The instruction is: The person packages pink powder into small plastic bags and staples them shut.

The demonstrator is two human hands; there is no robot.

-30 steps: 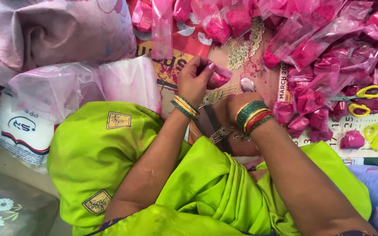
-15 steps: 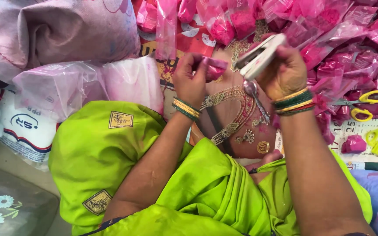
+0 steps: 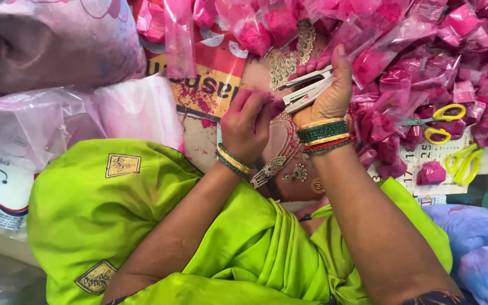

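Above green lap: right hand [image 3: 326, 85] grips white stapler [image 3: 307, 90] | left hand [image 3: 247, 121] pinched at its tip | pink packets [image 3: 391, 73], yellow scissors [image 3: 439, 121] beside

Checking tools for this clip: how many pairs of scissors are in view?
2. One pair of yellow-handled scissors lies among the pink packets at right; the other scissors lie just below on the printed paper. More may be buried.

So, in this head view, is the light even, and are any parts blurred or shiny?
Head view: soft, even light with no hard shadows. The right hand and its white stapler are fairly sharp, the left hand slightly soft. The pink powder packets show small glints on their plastic. The yellow-handled scissors are clear.
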